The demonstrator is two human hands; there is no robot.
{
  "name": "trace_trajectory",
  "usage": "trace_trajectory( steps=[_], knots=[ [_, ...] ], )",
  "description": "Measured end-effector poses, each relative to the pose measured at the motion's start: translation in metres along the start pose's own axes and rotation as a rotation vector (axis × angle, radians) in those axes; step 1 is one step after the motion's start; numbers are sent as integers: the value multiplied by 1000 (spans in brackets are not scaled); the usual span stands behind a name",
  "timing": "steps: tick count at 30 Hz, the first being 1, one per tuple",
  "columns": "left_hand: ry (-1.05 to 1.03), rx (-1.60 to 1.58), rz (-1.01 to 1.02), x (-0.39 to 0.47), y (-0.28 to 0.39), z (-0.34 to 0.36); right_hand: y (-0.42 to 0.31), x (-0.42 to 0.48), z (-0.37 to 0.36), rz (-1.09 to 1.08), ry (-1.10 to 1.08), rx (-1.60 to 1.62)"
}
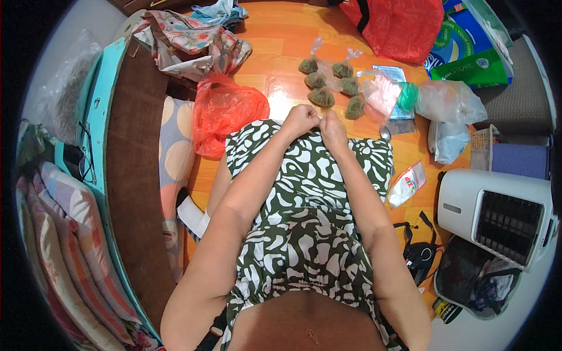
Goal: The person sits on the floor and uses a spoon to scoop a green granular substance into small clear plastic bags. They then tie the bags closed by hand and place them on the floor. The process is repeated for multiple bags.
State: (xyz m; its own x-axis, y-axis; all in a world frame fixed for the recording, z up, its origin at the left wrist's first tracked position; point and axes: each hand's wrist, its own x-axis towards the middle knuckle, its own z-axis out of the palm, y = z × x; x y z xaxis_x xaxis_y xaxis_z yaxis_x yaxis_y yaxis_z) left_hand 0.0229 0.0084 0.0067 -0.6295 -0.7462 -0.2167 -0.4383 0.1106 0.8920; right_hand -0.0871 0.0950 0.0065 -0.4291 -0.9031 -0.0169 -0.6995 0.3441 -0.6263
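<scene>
My left hand (pixel 301 119) and my right hand (pixel 333 131) meet over my lap, their fingertips pinching a small whitish piece, perhaps the end of a clear plastic bag. Just beyond them, one small clear bag of dried green-brown herb-like bits (pixel 321 97) lies near my fingers; what joins it to them is unclear. Several more such bags, some with twisted tops, lie in two rows on the wood-look floor, among them one bag (pixel 354 108) right of my right hand. Pale pink plastic bags (pixel 381 94) lie to the right, beside a metal spoon (pixel 385 133) near my knee.
A red plastic bag (pixel 228 115) and floral cloth (pixel 193 44) lie left, by a turquoise-edged wooden board (pixel 102 127). A red bag (pixel 397 26) and a blue-green shopping bag (pixel 467 57) stand beyond. Right are clear bags (pixel 450 102), a white packet (pixel 407 184) and an air cooler (pixel 496 215).
</scene>
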Motion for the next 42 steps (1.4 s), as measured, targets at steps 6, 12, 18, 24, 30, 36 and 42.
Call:
trace_trajectory(
  steps=[6,12,18,24,30,36,42],
  knots=[
    [55,65,45,-1,-2,2,-4,1,-2,-44,-25,-63],
    [-91,-64,-46,-1,1,-2,-8,-1,-5,-87,-55,-124],
    [-108,73,-1,5,-9,2,-5,-4,1,-157,-50,-130],
    [-124,-132,-136,10,-13,3,1,3,2,5,-55,209],
    [-52,-81,-137,5,-5,1,2,-1,-1,-251,83,129],
    [-10,110,-17,3,-8,3,0,-2,-4,-518,155,-187],
    [-103,81,-59,9,-12,2,0,-1,2,-521,164,-303]
  ],
)
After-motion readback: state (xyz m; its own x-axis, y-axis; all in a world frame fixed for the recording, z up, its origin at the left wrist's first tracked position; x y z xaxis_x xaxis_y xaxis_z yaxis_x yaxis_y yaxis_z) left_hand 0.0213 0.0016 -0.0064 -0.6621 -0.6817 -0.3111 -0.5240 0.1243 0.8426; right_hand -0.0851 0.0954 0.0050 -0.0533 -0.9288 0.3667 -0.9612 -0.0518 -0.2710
